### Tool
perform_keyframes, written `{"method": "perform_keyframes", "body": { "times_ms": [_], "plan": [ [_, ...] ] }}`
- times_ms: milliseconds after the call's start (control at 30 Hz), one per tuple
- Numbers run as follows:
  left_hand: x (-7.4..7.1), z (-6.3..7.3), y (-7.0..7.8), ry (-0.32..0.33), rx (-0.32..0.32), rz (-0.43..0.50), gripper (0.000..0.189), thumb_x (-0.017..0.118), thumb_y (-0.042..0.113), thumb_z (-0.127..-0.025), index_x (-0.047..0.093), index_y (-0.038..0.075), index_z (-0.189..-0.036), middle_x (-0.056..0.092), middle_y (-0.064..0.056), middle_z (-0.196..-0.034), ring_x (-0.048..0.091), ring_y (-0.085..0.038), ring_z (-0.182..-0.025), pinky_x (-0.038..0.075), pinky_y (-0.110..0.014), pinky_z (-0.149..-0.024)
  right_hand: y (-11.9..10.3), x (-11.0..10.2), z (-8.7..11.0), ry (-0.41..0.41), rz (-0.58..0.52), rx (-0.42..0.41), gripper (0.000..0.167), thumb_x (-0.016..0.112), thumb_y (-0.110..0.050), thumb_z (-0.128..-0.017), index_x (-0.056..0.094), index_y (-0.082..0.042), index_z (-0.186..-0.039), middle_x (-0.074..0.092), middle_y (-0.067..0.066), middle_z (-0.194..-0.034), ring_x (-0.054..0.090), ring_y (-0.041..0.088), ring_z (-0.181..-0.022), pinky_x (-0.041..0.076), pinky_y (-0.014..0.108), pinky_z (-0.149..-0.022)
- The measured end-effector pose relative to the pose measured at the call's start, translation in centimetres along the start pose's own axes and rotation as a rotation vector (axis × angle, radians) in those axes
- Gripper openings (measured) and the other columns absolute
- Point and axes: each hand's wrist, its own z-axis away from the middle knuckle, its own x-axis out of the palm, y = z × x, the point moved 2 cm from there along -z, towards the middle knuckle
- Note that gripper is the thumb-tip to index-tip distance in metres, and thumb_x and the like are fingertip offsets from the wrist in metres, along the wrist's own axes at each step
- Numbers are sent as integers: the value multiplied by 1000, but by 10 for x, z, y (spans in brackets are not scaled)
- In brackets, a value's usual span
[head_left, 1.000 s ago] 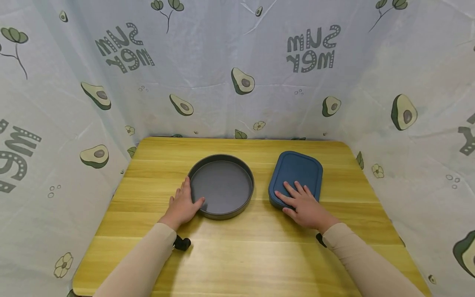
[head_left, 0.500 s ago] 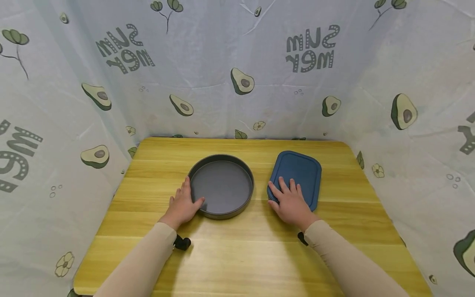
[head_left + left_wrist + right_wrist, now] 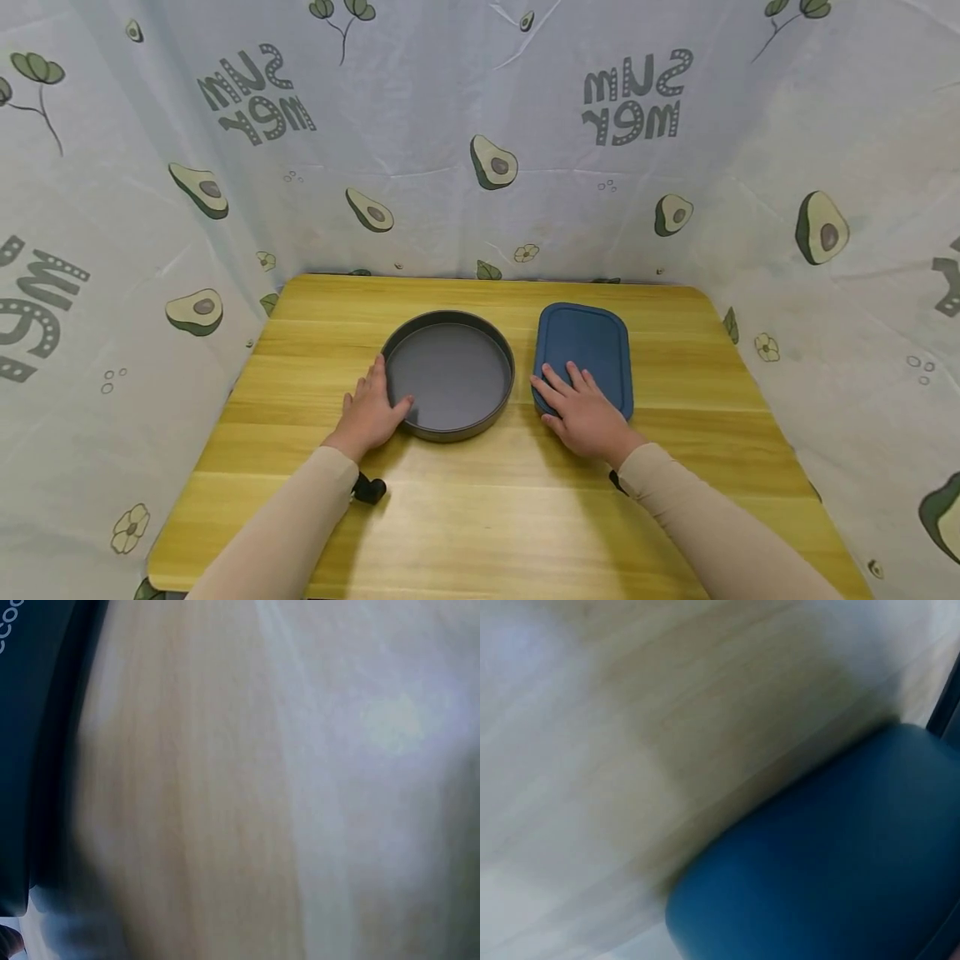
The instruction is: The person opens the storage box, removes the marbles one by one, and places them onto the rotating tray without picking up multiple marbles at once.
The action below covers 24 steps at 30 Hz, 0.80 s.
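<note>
A round grey cake pan (image 3: 450, 379) sits on the wooden table, left of the middle. My left hand (image 3: 367, 417) rests against its near left rim, fingers straight and thumb reaching over the edge. To the right lies a dark blue rectangular box with a lid (image 3: 585, 337), its long sides running nearly straight away from me. My right hand (image 3: 588, 421) lies on its near end with fingers spread over the lid. Close up in the right wrist view, the rounded blue side of the box (image 3: 817, 855) stands on the table. The left wrist view holds mostly blurred tabletop.
Both things stand on a yellow wood-grain table (image 3: 465, 517) with rounded corners. A pale curtain (image 3: 420, 108) printed with avocados and lettering hangs behind and at both sides. A narrow strip of table separates pan and box. A small black wrist mount (image 3: 369, 489) shows under the left sleeve.
The blue box has slid left, closer to the pan, and turned to lie straighter. My right hand has moved left along with it. My left hand and the pan have stayed put.
</note>
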Motion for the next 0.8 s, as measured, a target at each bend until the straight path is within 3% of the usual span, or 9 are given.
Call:
{"method": "perform_keyframes", "body": {
  "times_ms": [433, 633, 800],
  "plan": [
    [4, -4, 5, 6, -3, 12, 103, 56, 52, -103, -11, 9, -169, 10, -24, -176, 11, -52, -160, 6, -74, -126, -5, -3, -6, -39, -103, -97, 70, 65, -25, -105, 34, -14, -167, 34, 12, -171, 24, 46, -160, 20, 69, -127],
    [9, -5, 4, 24, -4, 13, 103, 56, 52, -103, -10, 9, -169, 11, -25, -175, 13, -53, -160, 7, -76, -125, -13, -6, -9, -34, -130, -43, 69, 68, -24, -103, 40, -11, -164, 41, 13, -168, 29, 47, -158, 22, 70, -126],
    [10, -6, 2, 27, -5, 26, 103, 56, 53, -103, -10, 11, -170, 12, -25, -175, 13, -55, -159, 6, -76, -125, -25, -3, -12, -94, -54, 23, 71, 64, -27, -106, 32, -9, -167, 31, 14, -173, 22, 54, -158, 21, 72, -125]
  ]
}}
